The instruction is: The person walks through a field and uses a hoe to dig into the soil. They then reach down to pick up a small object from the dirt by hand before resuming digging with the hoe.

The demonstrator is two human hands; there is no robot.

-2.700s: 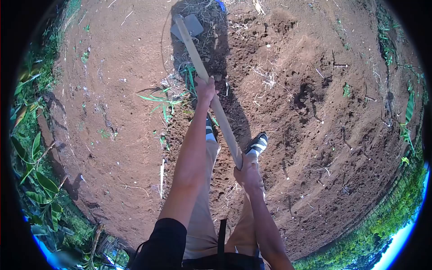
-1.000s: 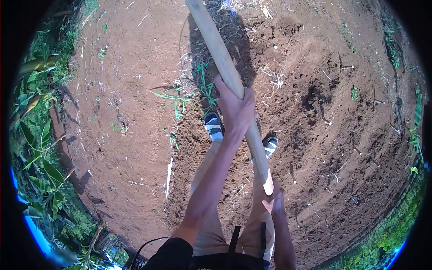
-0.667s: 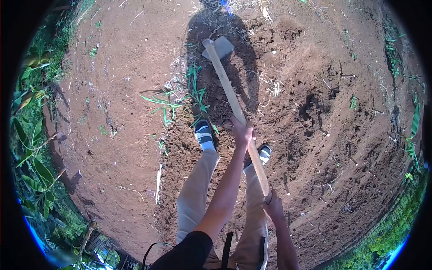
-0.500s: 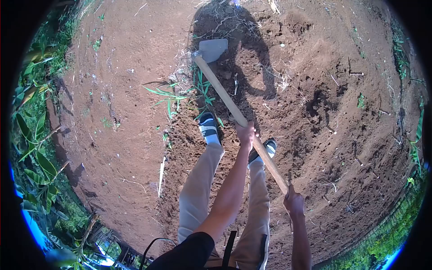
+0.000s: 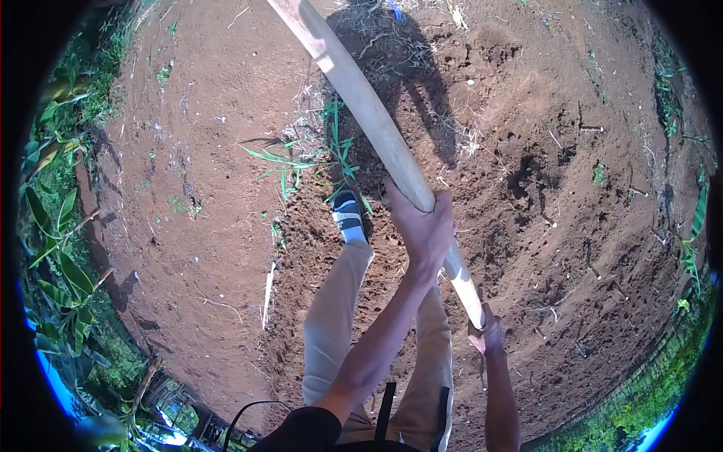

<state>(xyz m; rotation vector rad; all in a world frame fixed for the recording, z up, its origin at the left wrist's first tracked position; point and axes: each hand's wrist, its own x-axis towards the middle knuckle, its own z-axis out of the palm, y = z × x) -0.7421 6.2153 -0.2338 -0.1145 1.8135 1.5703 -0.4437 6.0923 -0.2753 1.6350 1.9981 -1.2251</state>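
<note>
Both my hands grip the long wooden handle of a hoe [image 5: 369, 113], which slants from the upper left to the lower right. My left hand [image 5: 422, 230] is wrapped round the middle of the handle. Further down, my right hand [image 5: 487, 331] is closed round its lower end. The hoe's blade lies beyond the top edge of the view. Under the handle is loose brown soil [image 5: 489, 218]. A green leafy plant [image 5: 339, 147] grows just left of the handle, by my left foot in its sandal [image 5: 348, 215].
Firmer bare ground [image 5: 203, 166] stretches to the left, with leafy plants [image 5: 68, 256] along that side. Dry straw [image 5: 399, 45] lies ahead in my shadow. Short cut stems [image 5: 591, 129] stick out of the soil on the right, and greenery [image 5: 640, 384] borders the lower right.
The hoe has been raised from the ground towards the camera, and its blade has left the view. My left hand has come up with the handle; my right hand stays near its end.
</note>
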